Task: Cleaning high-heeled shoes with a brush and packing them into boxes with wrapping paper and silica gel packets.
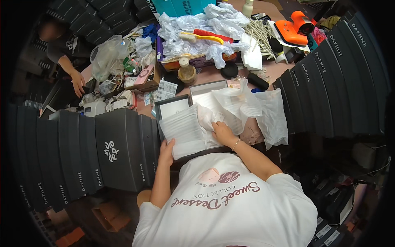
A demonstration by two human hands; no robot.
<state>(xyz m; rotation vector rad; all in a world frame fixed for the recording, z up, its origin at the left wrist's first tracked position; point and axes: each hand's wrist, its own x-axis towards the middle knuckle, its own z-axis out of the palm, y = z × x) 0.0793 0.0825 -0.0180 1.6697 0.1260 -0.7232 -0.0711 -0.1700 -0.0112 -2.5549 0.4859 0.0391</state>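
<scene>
A dark shoebox-style box (159,108) sits in front of me, with a grey-white box part (209,87) beside it. My left hand (166,151) pinches the near-left edge of a ribbed white foam sheet (184,127), which lies over the dark box. My right hand (222,133) presses curled fingers into crumpled white tissue paper (209,118) right of the foam; whatever is under its fingertips is hidden. Beyond that hand, a translucent white wrapping sheet (240,103) is bunched up. Another white sheet (272,115) hangs over the table's right side.
Stacked dark boxes (119,148) wall the left; more dark boxes (329,78) lean at the right. Behind are a carton of crumpled paper (201,31), a brush (205,37), a jar (187,73) and an orange tape dispenser (293,31). At far left, another person's hand (77,83) reaches over the clutter.
</scene>
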